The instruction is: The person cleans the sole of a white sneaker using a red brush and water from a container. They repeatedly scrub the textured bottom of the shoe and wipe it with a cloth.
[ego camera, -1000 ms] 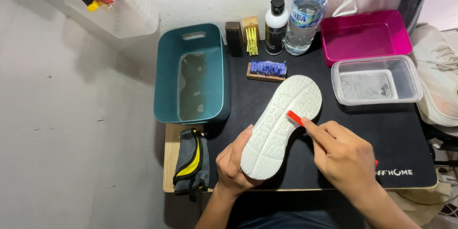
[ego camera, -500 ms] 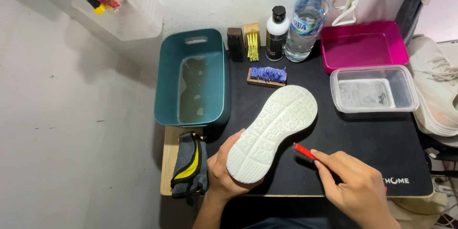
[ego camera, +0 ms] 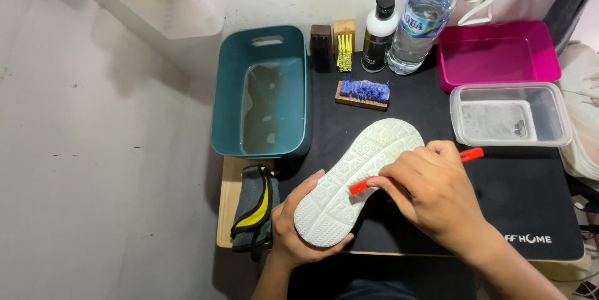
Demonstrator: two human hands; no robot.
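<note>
Gripping the heel of a white shoe [ego camera: 355,181] turned sole-up over the black mat [ego camera: 524,194], the left hand [ego camera: 299,231] is closed around it, while the right hand [ego camera: 437,194] pinches a small red brush [ego camera: 374,181] against the sole. The shoe rests only in that one hand, so a hard stroke could probably twist it loose. Farther back, the teal tub [ego camera: 228,106] of water, a blue brush [ego camera: 363,92] and two bottles [ego camera: 405,25] crowd the mat, and a slip could knock them.

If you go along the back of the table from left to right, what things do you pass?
Teal plastic tub of water → dark brown block → yellow-bristled wooden brush → white bottle with black cap → clear water bottle with blue cap → pink plastic tray.
</note>
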